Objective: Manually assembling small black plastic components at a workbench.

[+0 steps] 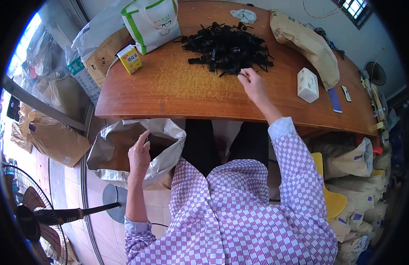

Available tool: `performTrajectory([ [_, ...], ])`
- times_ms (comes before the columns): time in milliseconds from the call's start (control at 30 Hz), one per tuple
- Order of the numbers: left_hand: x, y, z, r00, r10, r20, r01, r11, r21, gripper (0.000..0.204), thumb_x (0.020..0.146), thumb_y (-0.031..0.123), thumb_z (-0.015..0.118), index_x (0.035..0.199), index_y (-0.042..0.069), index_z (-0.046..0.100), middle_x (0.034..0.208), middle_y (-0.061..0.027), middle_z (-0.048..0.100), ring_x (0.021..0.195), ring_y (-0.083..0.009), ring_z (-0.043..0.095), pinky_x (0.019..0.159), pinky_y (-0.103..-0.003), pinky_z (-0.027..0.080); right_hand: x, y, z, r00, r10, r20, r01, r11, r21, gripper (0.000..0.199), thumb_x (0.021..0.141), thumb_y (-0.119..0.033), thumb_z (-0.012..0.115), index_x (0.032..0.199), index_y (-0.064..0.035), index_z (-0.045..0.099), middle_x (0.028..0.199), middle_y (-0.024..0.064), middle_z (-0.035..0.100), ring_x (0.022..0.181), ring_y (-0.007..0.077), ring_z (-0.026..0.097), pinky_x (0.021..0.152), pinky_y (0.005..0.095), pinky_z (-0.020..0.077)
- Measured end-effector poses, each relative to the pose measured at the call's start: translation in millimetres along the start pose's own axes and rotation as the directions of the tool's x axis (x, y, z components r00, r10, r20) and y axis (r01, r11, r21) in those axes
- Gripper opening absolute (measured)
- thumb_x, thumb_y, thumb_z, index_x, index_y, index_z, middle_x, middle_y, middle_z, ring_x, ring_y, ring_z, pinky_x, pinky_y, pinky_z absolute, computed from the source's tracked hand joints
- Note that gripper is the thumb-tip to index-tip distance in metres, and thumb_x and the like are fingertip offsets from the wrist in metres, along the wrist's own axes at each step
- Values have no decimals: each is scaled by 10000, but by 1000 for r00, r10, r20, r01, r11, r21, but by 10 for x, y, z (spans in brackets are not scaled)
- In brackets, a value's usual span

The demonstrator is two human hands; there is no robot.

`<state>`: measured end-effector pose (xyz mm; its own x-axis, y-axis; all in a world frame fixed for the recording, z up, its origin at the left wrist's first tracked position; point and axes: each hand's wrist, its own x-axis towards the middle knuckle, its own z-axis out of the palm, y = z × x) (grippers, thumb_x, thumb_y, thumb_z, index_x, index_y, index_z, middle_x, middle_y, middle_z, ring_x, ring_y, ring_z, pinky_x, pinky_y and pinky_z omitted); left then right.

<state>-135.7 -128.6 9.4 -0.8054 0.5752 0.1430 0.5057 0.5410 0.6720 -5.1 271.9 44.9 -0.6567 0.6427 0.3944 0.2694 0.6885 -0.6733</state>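
Note:
A heap of short black strap-like pieces (228,47) lies on the brown wooden table (160,99). At the heap's near edge is my right hand (253,86), its thumb and fingers pinched together. Whatever is between those fingertips is too small to make out. Over the mouth of a large sack with a silvery lining (169,128) hovers my left hand (139,154). Its index finger points out, with a dark gap between it and the thumb. The sack stands below the table edge, left of my legs, and its bottom is hidden.
On the table are a white-and-green tote bag (153,26), a yellow carton (130,59), a tissue pack (307,85), a long paper sack (303,42) and a crumpled cloth (243,16). A fan (32,216) stands at lower left. Several filled sacks (354,194) crowd the right.

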Motion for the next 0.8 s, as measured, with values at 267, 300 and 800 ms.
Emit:
performTrajectory([
  [267, 81, -135, 86, 955, -78, 287, -71, 878, 474, 319, 842, 165, 589, 1159, 145, 561, 887, -147, 667, 835, -336, 634, 711, -440, 493, 450, -131, 117, 966, 82, 245, 49, 873, -485, 335, 838, -350, 624, 999, -58, 597, 901, 148, 664, 852, 336, 631, 721, 423, 506],
  [300, 96, -141, 91, 952, -52, 302, -100, 879, 465, 313, 841, 173, 592, 1151, 142, 564, 877, -143, 670, 834, -328, 637, 708, -437, 491, 476, -137, 108, 964, 88, 250, 46, 873, -486, 335, 838, -350, 624, 999, -58, 597, 901, 148, 664, 852, 336, 631, 721, 423, 506],
  [800, 274, 936, 163, 877, -51, 478, 436, 503, -747, 409, 971, 279, 460, 1272, 4, 484, 1014, -86, 644, 725, -107, 588, 598, -193, 438, -215, -483, -111, 880, -160, 447, 16, 951, 308, 206, 847, -109, 639, 1027, -34, 575, 692, 40, 493, 618, 91, 424, 569, 231, 380],
])
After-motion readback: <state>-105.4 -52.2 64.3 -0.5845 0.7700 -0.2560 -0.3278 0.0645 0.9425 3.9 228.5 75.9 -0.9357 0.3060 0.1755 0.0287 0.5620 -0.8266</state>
